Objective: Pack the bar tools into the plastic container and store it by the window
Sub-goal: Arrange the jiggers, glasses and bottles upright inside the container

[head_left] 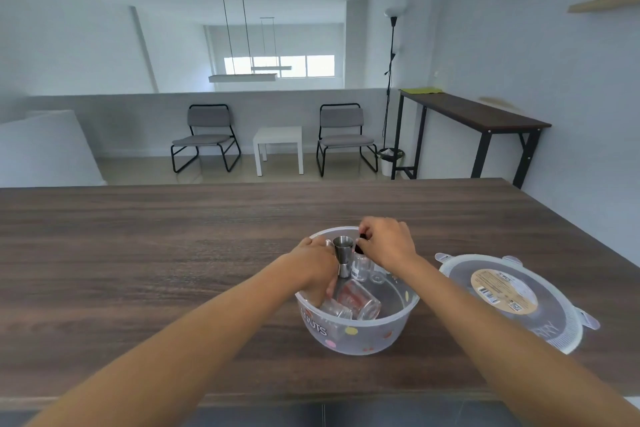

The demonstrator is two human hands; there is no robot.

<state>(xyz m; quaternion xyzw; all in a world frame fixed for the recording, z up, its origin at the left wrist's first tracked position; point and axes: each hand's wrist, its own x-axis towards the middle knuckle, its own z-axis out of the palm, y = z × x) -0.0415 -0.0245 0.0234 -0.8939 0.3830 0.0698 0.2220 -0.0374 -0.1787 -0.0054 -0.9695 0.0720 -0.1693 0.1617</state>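
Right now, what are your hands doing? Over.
Both hands in the container: left hand by the jigger, right hand pinching a small bottle's top. Lid off, beside it.

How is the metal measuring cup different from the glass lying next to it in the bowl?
The metal jigger stands upright, while the glass lies on its side. The jigger is opaque steel with a pinched waist; the glass is see-through, wider, and carries reddish print. The jigger rises above the rim, beside the left hand; the glass rests low near the bottom. Both sit inside the plastic container.
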